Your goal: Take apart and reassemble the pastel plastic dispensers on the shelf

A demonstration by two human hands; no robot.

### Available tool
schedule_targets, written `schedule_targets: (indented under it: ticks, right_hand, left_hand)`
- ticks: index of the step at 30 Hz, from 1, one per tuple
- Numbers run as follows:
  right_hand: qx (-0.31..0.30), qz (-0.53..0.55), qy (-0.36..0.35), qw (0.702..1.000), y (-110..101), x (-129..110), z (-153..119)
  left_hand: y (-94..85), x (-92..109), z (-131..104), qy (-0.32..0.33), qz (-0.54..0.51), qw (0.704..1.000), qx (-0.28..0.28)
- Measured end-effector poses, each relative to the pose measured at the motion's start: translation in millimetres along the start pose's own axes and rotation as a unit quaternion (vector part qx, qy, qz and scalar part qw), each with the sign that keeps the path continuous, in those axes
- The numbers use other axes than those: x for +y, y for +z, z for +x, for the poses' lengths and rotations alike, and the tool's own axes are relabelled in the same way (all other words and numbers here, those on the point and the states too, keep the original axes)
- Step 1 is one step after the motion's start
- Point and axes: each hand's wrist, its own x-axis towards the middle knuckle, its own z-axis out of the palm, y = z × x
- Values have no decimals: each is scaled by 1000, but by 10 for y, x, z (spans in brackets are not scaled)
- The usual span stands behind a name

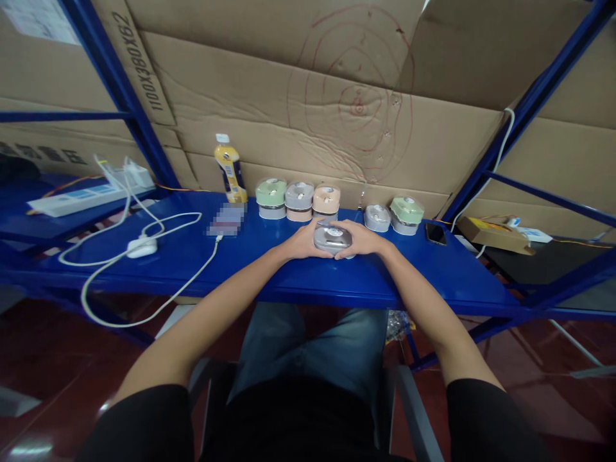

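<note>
one cardboard backdrop [231, 77] stands behind one blue table [452, 269]. two hands meet near the table's front edge: the left hand [302, 244] and the right hand [366, 240] are curled around opposite ends of one gray lidded box [332, 237], gripping it between them. its lid faces up and its long axis runs left to right, along the table edge; whether its base touches the table cannot be told. one yellow-labelled bottle [231, 172] stands upright at the back left. beside it are three two-tier boxes in a row, topped green [271, 192], gray [299, 195] and pink [326, 199]. to the right stand one green-topped two-tier box [407, 212] and one single-tier gray box [377, 219]. one black smartphone [436, 234] lies flat beyond them, and one white charger [142, 247] lies at the left
</note>
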Motion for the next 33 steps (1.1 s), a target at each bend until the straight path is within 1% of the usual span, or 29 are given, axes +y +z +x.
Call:
schedule_targets:
  ticks: [3, 5, 7, 10, 11, 13, 15, 17, 18, 20, 22, 23, 25, 28, 30, 33]
  right_hand:
    - [-9, -17, 17, 1000, -57, 43, -59]
    - [-5, -45, 55, 997, -134, 47, -119]
    - [-11, -92, 135, 987, -224, 43, -189]
    - [-22, -167, 274, 947, -310, 59, -269]
    - [-16, -182, 304, 935, -313, 77, -279]
    - [17, -190, 332, 924, -277, 127, -268]
    - [64, -175, 329, 926, -209, 182, -227]
    - [103, -158, 317, 930, -142, 225, -174]
    - [112, -152, 313, 931, -115, 238, -149]
    - [114, -149, 311, 932, -84, 252, -110]
    - [114, -146, 307, 934, -77, 257, -89]
    - [120, -142, 302, 935, -80, 260, -86]
    - [145, -136, 291, 936, -91, 268, -86]
    - [171, -143, 281, 934, -105, 275, -87]
    - [155, -157, 267, 938, -103, 265, -81]
    - [98, -171, 243, 950, -81, 220, -63]
  left_hand:
    - [-19, -13, -16, -34, 39, 999, -2]
    - [-26, -32, -19, -41, 51, 998, 1]
    - [-27, -57, -13, -40, 55, 998, -2]
    - [-22, -98, -1, -40, 65, 997, -2]
    - [-19, -108, -1, -40, 70, 997, -1]
    - [-16, -110, -12, -38, 81, 996, 0]
    - [-22, -75, -21, -23, 103, 994, 7]
    - [-47, -2, 5, 14, 143, 989, 27]
    - [-66, 45, 42, 37, 168, 984, 42]
    - [-111, 138, 177, 78, 215, 971, 68]
    - [-146, 201, 383, 95, 245, 962, 78]
    - [-152, 212, 500, 94, 255, 959, 78]
    - [-133, 193, 722, 70, 269, 957, 80]
    - [-40, 107, 945, 27, 291, 953, 74]
    - [33, 59, 1000, 11, 295, 952, 80]
    - [116, 55, 994, 2, 296, 951, 93]
